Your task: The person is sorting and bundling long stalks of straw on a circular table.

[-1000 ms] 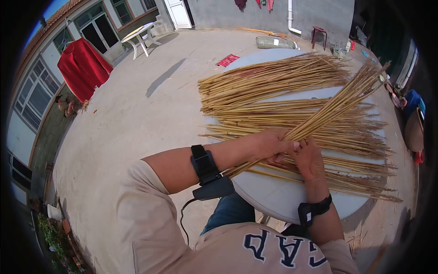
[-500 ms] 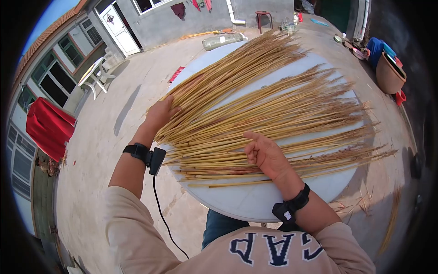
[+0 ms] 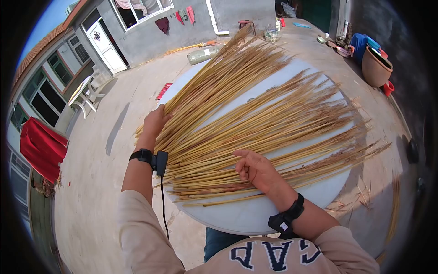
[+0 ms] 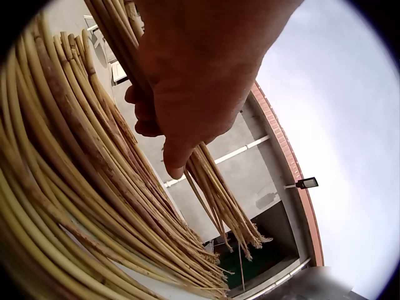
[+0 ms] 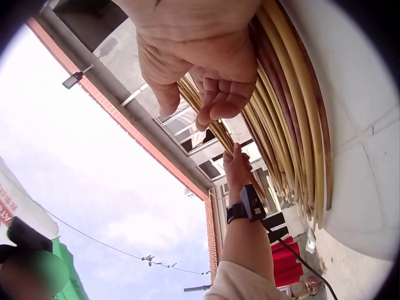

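Observation:
My left hand [image 3: 155, 121] grips a bundle of long dry stalks with feathery seed heads at the far left edge of the round table [image 3: 246, 214]. In the left wrist view the held bundle [image 4: 215, 197] slants out past the thumb, raised beside the other stalks. Many more stalks [image 3: 237, 132] lie fanned across the tabletop, butt ends to the left and brown heads to the right. Over the near stalks hovers my right hand [image 3: 258, 170], index finger extended and the other fingers loosely bent, holding nothing. The right wrist view shows that hand [image 5: 200, 69] with its palm side visible.
Behind the table lie a wrapped green roll [image 3: 202, 55] and a red stool [image 3: 246, 26]. A large clay pot [image 3: 377, 68] and a blue barrel [image 3: 359, 46] stand at right. At left are a white table [image 3: 83, 93] and a hanging red cloth [image 3: 43, 148].
Both hands were together around a diagonal bundle; they have since separated. The left hand moved to the stalks' far left butt ends, the right hand let go, and the head view turned right.

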A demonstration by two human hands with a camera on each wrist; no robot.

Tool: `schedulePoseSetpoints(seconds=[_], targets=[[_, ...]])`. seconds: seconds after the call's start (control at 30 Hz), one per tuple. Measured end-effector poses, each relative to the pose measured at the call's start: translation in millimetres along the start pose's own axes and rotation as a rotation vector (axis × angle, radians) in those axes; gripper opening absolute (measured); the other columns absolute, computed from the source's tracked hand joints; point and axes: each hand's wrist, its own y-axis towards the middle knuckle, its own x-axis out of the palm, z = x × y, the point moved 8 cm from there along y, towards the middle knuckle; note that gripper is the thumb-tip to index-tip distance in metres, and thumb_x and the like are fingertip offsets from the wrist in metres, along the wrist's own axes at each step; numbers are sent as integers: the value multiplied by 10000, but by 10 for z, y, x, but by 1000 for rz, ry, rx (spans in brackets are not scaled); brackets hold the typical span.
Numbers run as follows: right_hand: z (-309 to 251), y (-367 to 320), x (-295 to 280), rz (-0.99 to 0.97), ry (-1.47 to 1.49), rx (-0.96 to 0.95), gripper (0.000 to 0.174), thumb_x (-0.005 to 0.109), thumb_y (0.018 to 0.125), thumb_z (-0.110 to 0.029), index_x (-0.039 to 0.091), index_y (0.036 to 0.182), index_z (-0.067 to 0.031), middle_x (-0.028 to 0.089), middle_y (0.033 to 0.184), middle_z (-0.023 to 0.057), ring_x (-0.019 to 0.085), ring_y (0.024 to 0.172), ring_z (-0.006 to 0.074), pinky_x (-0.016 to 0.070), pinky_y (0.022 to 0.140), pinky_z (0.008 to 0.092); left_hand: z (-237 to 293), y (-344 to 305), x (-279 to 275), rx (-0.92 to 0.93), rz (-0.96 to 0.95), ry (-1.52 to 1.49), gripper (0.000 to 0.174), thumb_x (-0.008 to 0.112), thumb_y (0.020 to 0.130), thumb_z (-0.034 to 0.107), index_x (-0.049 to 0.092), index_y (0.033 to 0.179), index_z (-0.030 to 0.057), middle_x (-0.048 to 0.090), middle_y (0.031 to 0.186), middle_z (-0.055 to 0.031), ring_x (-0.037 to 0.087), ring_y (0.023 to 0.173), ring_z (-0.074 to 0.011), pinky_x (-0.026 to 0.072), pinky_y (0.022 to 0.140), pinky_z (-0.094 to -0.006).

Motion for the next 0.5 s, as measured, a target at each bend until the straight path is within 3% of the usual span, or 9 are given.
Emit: schedulePoseSetpoints(seconds=[0.3, 0.5], targets=[[47, 5, -6, -29, 8, 22, 334, 508, 874, -220, 471, 1131, -10, 584, 803, 61, 547, 663, 99, 451, 599, 223, 44, -30, 374, 88, 48, -64, 340, 654, 731, 240, 483, 931, 24, 596, 854, -182, 554, 809, -362, 426, 679, -444], [48, 2, 3, -30, -27, 31, 316, 504, 877, -255, 483, 1104, -36, 577, 802, 70, 536, 662, 95, 448, 599, 214, 116, -86, 474, 59, -185, -258, 444, 640, 759, 219, 481, 1102, -13, 567, 1001, -225, 531, 953, -348, 428, 767, -375]])
